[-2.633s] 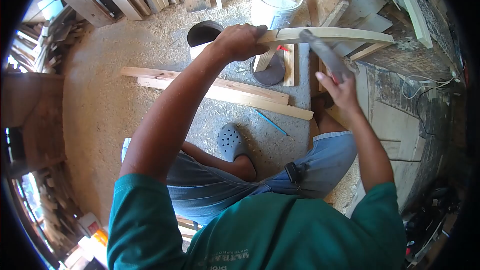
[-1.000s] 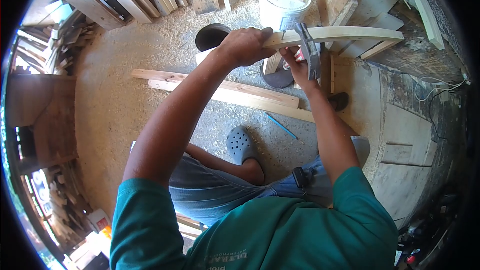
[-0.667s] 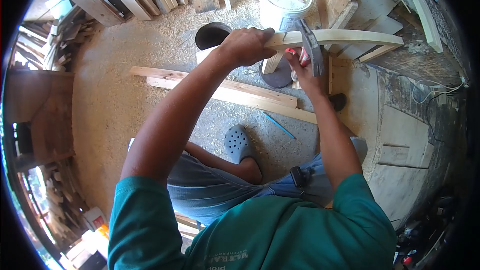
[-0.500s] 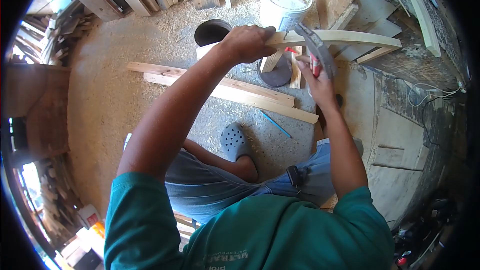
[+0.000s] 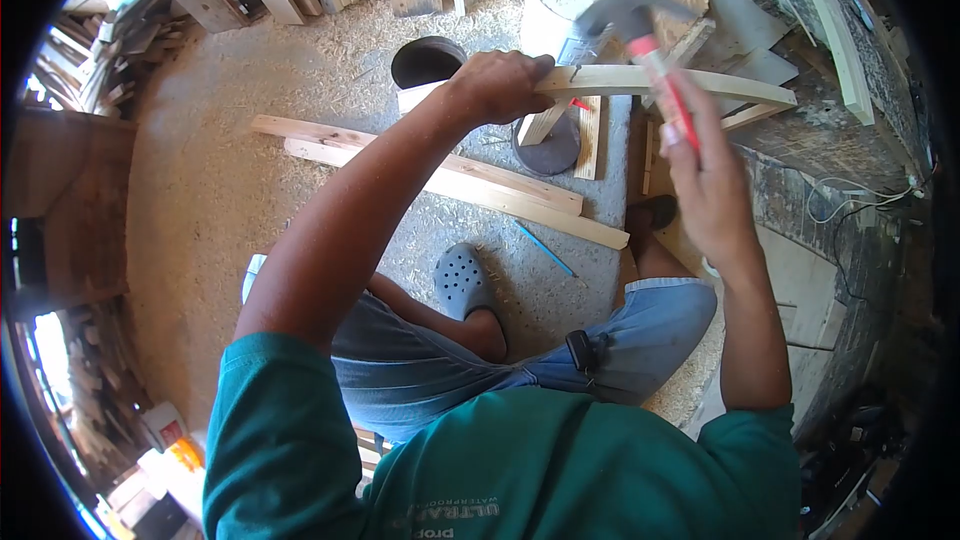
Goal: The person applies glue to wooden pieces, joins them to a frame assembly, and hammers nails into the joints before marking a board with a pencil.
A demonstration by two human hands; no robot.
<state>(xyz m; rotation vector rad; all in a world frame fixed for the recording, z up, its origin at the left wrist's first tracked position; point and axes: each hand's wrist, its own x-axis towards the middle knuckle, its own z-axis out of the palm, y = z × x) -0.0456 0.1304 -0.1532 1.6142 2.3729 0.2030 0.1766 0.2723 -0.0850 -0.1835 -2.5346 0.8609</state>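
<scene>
Lifted since the earlier frame, the red-handled claw hammer with a dark metal head (image 5: pixel 646 45) has swung up and away from the long, pale, curved wooden strip (image 5: pixel 740 88), and the right hand (image 5: pixel 718 190) has risen with it. Driving a nail looks to be the step in hand: a small dark upright thing, perhaps a nail (image 5: pixel 576 71), stands at the strip just beside the left hand (image 5: pixel 497 88). From here, a blow would call for a square hammer face and a steady strip, with the left fingers kept clear. The right fingers are closed around the red handle, though motion blurs them; the left ones are clamped over the strip, their undersides hidden. The strip spans above the far right part of the grey concrete slab (image 5: pixel 607 198), reaching past its right edge, in front of the white plastic bucket (image 5: pixel 548 25). Below it, a short pale wooden block (image 5: pixel 540 128) meets a dark round disc (image 5: pixel 556 158). Nearer the body, a thin blue pencil (image 5: pixel 545 249) lies close to the slab's right edge.
</scene>
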